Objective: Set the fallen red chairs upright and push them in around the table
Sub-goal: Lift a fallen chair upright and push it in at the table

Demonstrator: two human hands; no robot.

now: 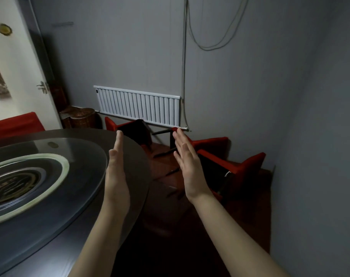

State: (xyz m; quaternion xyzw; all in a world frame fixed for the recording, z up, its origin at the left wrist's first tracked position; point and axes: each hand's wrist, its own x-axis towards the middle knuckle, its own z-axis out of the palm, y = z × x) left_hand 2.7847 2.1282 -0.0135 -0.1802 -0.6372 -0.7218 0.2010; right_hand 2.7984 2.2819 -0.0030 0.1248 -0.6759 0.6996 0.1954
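Three red chairs (248, 168) toppled, untouched.

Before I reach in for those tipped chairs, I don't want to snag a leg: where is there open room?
Open: the dark floor between the table edge and the nearest fallen chair, under both empty hands (left hand, right hand). Crowded: the corner below the radiator, where chair legs cross.

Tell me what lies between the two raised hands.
In the head view, nothing is held between the left hand and the right hand; the gap shows only the round table's edge and dark floor beyond.
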